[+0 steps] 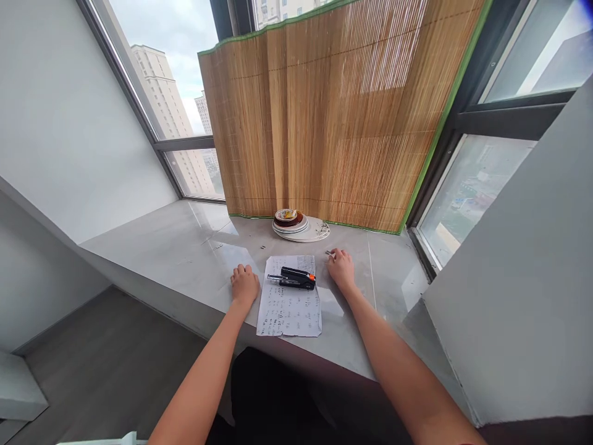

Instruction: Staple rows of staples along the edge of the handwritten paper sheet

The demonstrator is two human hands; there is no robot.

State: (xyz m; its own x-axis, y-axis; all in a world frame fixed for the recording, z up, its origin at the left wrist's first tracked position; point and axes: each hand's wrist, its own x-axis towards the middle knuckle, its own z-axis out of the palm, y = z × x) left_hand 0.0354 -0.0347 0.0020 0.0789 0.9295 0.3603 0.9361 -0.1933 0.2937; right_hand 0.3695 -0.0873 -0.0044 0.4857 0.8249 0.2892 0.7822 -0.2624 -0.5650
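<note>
Both forearms are bare and angle inward. The left arm [204,369] reaches far and right; its hand [244,284] lies back up, fingers loosely bent and slightly parted. The right arm [396,352] slants far and left, its hand [341,269] a little farther out, back up, fingers bent, their tips turned left.

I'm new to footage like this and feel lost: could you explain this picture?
No machine here: a person's bare left hand and right hand, seen by their head-worn camera looking forward and down. On the pale grey window ledge lies a white handwritten paper sheet, bearing a black stapler-like tool with an orange patch. Stacked white and brown plates sit behind. The left hand rests beside the sheet; the right is at a small dark piece, too small to tell if held.
</note>
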